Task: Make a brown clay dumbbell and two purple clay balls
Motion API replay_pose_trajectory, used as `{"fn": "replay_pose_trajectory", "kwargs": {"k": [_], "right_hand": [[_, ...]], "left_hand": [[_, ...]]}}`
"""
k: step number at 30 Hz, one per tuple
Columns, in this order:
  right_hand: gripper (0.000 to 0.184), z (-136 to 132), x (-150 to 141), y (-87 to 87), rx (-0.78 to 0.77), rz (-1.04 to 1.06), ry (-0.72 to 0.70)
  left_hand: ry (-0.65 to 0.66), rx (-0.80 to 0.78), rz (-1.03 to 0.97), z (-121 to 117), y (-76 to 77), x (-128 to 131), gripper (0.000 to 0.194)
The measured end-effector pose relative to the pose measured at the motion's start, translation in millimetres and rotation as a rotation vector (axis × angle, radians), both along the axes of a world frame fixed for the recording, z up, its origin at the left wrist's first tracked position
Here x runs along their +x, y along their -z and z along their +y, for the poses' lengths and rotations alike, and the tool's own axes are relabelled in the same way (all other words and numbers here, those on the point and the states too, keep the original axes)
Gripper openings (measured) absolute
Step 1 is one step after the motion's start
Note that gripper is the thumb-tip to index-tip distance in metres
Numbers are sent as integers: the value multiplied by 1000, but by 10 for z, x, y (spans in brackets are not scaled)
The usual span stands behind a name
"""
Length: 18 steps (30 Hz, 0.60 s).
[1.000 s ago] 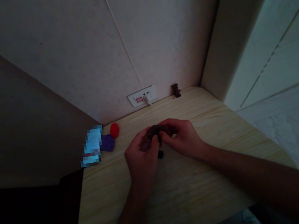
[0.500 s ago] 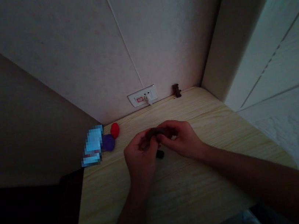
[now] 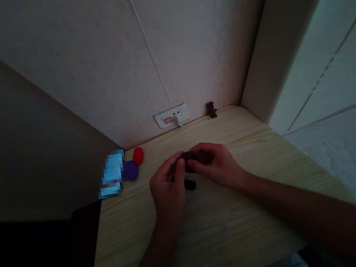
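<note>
Above the table (image 3: pixel 237 224), near its middle: a dark brown piece (image 3: pixel 190 154) spans the gap between the left hand (image 3: pixel 167 186) and the right hand (image 3: pixel 220 163); whether it touches the wood cannot be told.
Left hand: curled nearly closed, thumb on the near side, gripping one end of the piece.
Right hand: fingers bent behind the other end, thumb laid across the front, pinching it.
Thumbs: the step in hand looks like two-handed working of the piece, perhaps pressing; the next move seems to call for even pressure, one hand steadying while the other shifts.
Dark brown piece: matt, rounded, thick; it may be soft, though the dim light hides its texture.
Black object: short, blunt and dark (image 3: pixel 190 185), lying just below the hands.
Discs: red (image 3: pixel 138 156) oval and purple (image 3: pixel 130 171) round, smooth-looking, side by side at the left.
Figurine: small, brown, lumpy (image 3: pixel 212 109), by the wall.
Tabletop: pale, with streaky wood grain.
</note>
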State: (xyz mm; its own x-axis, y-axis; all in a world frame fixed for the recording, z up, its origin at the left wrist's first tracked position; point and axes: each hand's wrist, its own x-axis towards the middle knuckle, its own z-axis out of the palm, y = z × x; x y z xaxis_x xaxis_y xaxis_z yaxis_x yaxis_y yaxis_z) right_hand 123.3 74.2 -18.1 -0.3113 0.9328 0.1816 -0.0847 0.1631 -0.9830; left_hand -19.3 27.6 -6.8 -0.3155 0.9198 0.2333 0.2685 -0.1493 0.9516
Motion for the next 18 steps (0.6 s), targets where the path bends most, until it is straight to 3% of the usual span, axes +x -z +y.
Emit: {"fn": "replay_pose_trajectory", "kwargs": {"k": [7, 11, 18], "right_hand": [[17, 26, -20, -5, -186, 158, -46], [19, 25, -13, -21, -197, 169, -35], [23, 16, -9, -12, -187, 176, -77]], "left_hand": [[53, 9, -132, -31, -13, 6, 27], [164, 27, -296, -25, 23, -8, 23], [172, 59, -369, -7, 57, -16, 23]]}}
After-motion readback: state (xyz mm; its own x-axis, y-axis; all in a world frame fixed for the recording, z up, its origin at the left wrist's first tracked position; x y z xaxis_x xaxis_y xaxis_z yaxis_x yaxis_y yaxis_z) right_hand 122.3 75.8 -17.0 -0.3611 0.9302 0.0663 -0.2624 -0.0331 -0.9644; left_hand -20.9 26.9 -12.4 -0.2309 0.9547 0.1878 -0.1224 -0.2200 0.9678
